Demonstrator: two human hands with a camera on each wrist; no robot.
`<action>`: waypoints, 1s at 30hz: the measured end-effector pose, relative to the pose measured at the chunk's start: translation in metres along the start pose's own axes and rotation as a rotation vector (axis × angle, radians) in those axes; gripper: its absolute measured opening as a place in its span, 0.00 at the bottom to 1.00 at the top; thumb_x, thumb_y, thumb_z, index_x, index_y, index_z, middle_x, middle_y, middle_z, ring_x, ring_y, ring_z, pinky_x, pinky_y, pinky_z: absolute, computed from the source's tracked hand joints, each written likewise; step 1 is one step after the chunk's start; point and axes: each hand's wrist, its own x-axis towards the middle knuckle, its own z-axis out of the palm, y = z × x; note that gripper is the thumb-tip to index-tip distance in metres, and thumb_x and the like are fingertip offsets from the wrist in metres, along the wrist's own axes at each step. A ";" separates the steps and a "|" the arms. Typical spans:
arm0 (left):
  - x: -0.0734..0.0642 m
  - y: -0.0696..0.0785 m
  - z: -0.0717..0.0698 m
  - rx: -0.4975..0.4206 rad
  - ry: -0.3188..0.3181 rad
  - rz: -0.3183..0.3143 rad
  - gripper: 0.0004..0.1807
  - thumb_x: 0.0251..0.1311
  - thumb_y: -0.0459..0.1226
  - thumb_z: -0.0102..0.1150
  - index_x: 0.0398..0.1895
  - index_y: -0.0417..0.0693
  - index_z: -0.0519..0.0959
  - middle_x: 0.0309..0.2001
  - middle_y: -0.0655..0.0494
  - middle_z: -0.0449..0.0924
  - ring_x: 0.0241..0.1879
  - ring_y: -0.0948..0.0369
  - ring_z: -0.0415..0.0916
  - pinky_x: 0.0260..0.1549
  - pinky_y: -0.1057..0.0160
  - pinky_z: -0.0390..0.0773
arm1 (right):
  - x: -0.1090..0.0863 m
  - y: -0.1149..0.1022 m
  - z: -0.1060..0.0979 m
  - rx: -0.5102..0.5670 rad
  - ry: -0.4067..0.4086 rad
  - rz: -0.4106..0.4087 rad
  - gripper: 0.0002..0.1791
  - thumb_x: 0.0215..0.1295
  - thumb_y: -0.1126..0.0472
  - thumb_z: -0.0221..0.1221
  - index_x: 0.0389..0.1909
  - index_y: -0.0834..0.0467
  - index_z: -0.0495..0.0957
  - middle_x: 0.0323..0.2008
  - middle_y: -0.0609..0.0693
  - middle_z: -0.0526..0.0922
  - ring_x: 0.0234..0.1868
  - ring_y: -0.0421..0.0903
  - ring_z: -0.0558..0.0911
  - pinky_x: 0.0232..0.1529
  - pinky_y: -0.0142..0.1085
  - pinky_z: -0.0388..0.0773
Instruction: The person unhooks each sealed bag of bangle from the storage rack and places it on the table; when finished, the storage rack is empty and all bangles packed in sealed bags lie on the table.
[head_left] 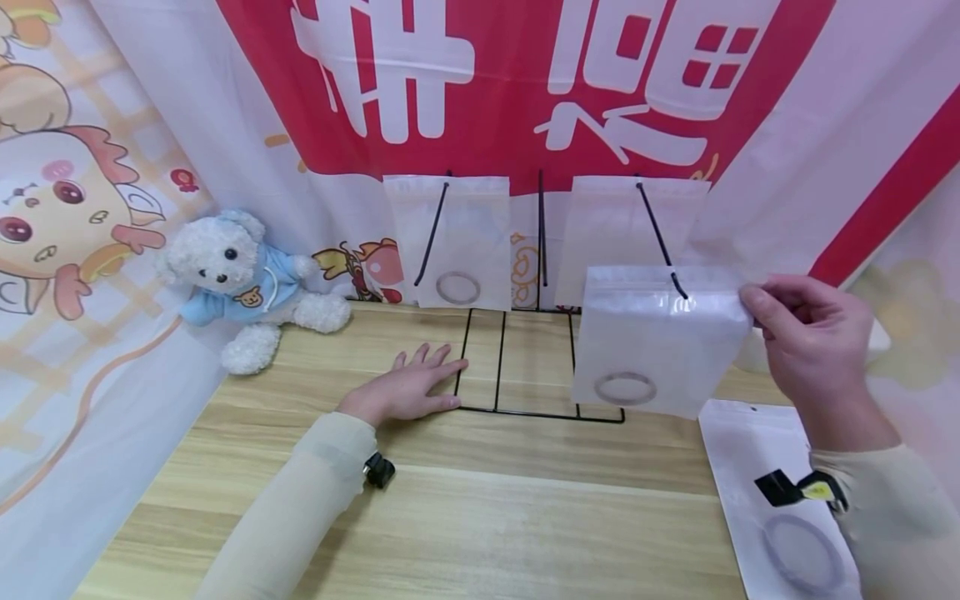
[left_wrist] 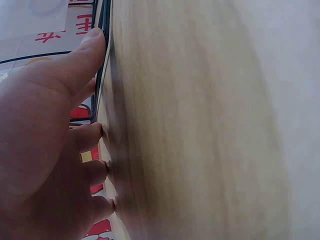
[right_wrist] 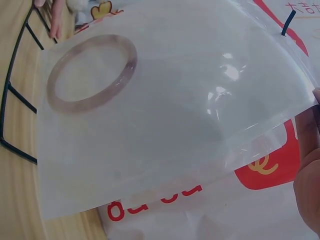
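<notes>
Right grip (head_left: 817, 346) pinches the upper right edge of the hooked bag (head_left: 663, 346); left grip (head_left: 408, 387) rests spread.

I am facing a white fabric backdrop (head_left: 840, 117), where a broad red panel (head_left: 510, 83) is bearing large white characters. On my right, a slanting red band (head_left: 892, 200) is crossing the cloth. On my left, a white hanging printed with pale orange checks and a cartoon animal (head_left: 75, 200) is flanking the pale wood-grain worktop (head_left: 450, 533), which is reflecting soft, whitish light.
</notes>
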 end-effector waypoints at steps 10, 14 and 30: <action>-0.001 0.000 0.000 -0.003 0.005 0.001 0.39 0.81 0.58 0.52 0.88 0.59 0.57 0.89 0.40 0.42 0.87 0.31 0.36 0.80 0.22 0.35 | -0.009 -0.002 -0.002 0.057 0.020 -0.050 0.14 0.66 0.75 0.70 0.52 0.74 0.86 0.36 0.51 0.91 0.31 0.42 0.86 0.40 0.24 0.87; -0.001 0.000 -0.001 -0.003 0.005 0.002 0.39 0.81 0.58 0.52 0.88 0.59 0.57 0.89 0.40 0.42 0.87 0.31 0.36 0.81 0.22 0.35 | -0.013 -0.004 -0.003 0.049 0.030 -0.057 0.16 0.66 0.75 0.70 0.53 0.75 0.86 0.38 0.52 0.91 0.32 0.43 0.86 0.43 0.25 0.87; -0.001 -0.001 0.001 -0.004 0.002 0.001 0.39 0.81 0.59 0.51 0.88 0.60 0.56 0.89 0.41 0.41 0.87 0.32 0.35 0.81 0.24 0.33 | -0.025 -0.006 -0.006 0.195 -0.074 -0.178 0.15 0.67 0.85 0.61 0.54 0.83 0.81 0.43 0.55 0.90 0.36 0.44 0.88 0.47 0.29 0.88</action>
